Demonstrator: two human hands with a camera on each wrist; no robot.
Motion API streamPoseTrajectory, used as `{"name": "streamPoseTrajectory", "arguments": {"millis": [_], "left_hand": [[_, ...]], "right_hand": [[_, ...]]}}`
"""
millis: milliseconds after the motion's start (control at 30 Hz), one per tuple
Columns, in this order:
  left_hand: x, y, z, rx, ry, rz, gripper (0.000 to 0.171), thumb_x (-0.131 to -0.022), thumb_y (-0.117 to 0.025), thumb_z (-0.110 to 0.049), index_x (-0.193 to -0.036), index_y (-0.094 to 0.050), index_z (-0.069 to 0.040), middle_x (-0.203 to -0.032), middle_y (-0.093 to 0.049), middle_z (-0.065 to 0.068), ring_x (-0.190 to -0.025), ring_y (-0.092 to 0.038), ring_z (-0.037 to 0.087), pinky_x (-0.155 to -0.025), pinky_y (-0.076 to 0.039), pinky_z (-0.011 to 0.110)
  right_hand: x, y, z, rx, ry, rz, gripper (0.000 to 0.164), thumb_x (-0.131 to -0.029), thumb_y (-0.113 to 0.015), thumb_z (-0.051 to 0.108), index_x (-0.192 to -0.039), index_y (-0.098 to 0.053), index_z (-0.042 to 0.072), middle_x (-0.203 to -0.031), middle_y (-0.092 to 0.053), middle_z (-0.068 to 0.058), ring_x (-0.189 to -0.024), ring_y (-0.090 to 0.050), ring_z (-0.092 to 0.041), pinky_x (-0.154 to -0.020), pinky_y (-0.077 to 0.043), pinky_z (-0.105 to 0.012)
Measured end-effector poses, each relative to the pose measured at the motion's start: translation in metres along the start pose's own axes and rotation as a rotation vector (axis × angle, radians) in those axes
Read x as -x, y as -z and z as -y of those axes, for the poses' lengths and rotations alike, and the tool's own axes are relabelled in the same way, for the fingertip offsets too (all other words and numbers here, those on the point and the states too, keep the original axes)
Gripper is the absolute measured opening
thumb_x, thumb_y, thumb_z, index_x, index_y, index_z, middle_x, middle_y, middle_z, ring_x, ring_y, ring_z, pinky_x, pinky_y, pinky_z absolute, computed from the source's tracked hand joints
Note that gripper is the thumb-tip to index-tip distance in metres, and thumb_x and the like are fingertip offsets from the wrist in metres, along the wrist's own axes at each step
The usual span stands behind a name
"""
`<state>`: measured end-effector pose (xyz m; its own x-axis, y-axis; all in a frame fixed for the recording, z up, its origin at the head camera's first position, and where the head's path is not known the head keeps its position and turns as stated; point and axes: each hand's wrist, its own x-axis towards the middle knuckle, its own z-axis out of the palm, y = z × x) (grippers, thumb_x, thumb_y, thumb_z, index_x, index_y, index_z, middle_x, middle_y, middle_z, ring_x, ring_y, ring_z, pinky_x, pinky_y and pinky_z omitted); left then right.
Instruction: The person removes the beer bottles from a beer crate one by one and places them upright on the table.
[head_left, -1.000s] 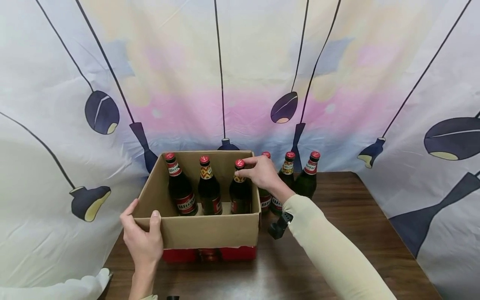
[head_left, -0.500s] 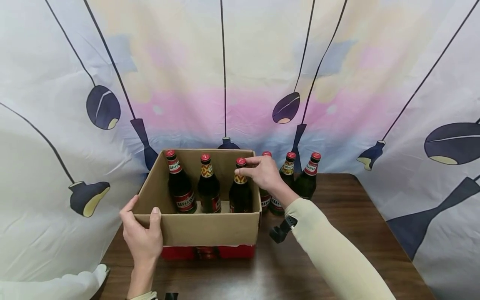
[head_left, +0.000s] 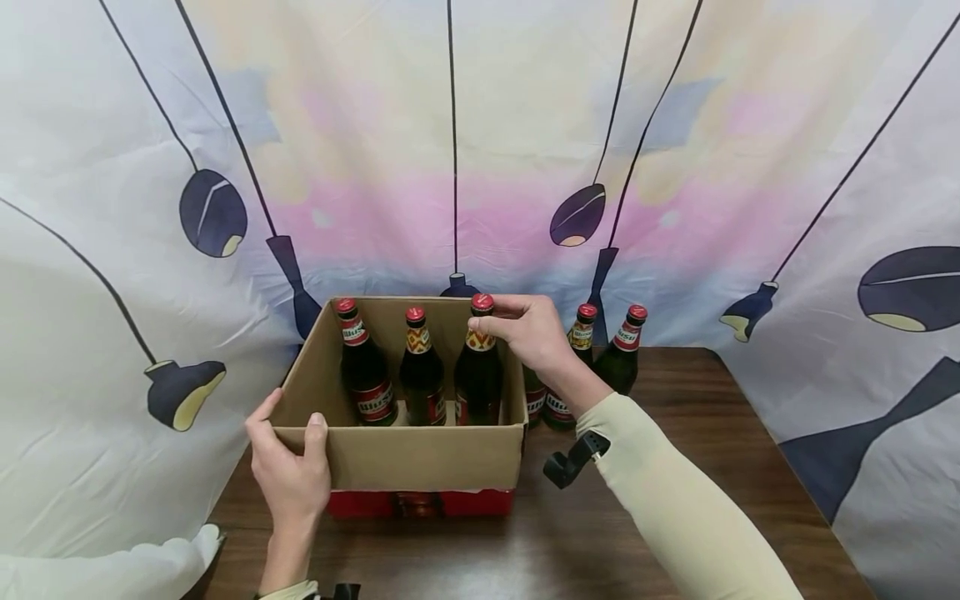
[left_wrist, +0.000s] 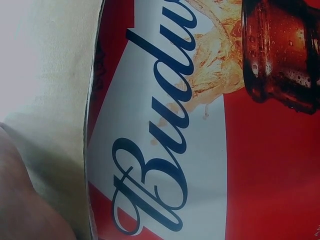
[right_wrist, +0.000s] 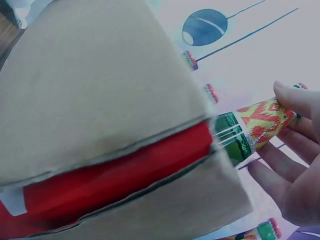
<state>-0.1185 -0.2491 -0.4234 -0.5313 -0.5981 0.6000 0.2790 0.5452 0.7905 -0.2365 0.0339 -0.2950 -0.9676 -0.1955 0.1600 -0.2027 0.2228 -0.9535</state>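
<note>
My right hand [head_left: 532, 332] pinches the neck of a dark beer bottle [head_left: 478, 379] at the right inside an open cardboard box [head_left: 420, 458]. In the right wrist view, thumb and fingers surround the patterned neck label [right_wrist: 265, 122] just beneath the cap. My left hand [head_left: 291, 471] grips the box's front left corner, thumb over the front flap. Two more red-capped bottles stand in the box, one at the left [head_left: 365, 371] and one in the middle [head_left: 422, 375]. Printed red box side [left_wrist: 265, 165] fills most of the left wrist view.
Outside the box, to its right, several bottles stand close together on the wooden table [head_left: 697, 433], among them a green one [head_left: 618, 362]; my right hand and forearm partly cover them. A patterned cloth [head_left: 375, 167] hangs behind the table.
My right hand has raised the bottle it pinches a little; its cap now sits higher than the middle bottle's. The left hand keeps its grip on the corner. The view shifts slightly.
</note>
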Motion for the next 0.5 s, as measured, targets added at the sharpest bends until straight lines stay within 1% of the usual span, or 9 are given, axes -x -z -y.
{"name": "streamPoseTrajectory", "arguments": {"millis": [133,233,367,500], "left_hand": [[0.001,-0.001,-0.001,0.002,-0.007,-0.003,0.060,-0.091,-0.064,-0.016,-0.148,-0.054,-0.002,-0.144,-0.062,0.020,-0.118,-0.057,0.033,-0.095,-0.034,0.013],[0.000,-0.002,0.000,0.000,-0.006,-0.004,0.060,-0.091,-0.065,-0.016,-0.148,-0.054,-0.002,-0.145,-0.062,0.020,-0.119,-0.058,0.034,-0.096,-0.034,0.013],[-0.001,-0.001,-0.001,-0.001,0.000,0.000,0.059,-0.091,-0.065,-0.016,-0.147,-0.054,-0.003,-0.145,-0.062,0.019,-0.119,-0.058,0.033,-0.096,-0.034,0.013],[-0.001,-0.001,-0.001,0.003,0.005,-0.001,0.059,-0.090,-0.065,-0.016,-0.147,-0.054,-0.005,-0.146,-0.062,0.018,-0.119,-0.058,0.032,-0.096,-0.034,0.013]], "right_hand": [[0.001,0.002,0.003,-0.026,0.003,-0.006,0.040,-0.088,-0.086,0.021,-0.126,-0.079,0.011,-0.130,-0.076,-0.010,-0.111,-0.072,-0.021,-0.091,-0.059,-0.034],[0.001,0.004,0.006,-0.045,-0.002,-0.002,0.040,-0.088,-0.085,0.020,-0.126,-0.079,0.011,-0.128,-0.076,-0.011,-0.103,-0.072,-0.017,-0.084,-0.059,-0.028],[0.002,0.008,0.013,-0.081,0.010,-0.004,0.040,-0.089,-0.084,0.017,-0.128,-0.078,0.008,-0.124,-0.076,-0.014,-0.092,-0.070,-0.014,-0.079,-0.059,-0.026],[0.001,0.013,0.024,-0.100,0.030,0.001,0.041,-0.090,-0.083,0.015,-0.130,-0.076,0.005,-0.122,-0.076,-0.018,-0.088,-0.070,-0.011,-0.078,-0.059,-0.026]]}}
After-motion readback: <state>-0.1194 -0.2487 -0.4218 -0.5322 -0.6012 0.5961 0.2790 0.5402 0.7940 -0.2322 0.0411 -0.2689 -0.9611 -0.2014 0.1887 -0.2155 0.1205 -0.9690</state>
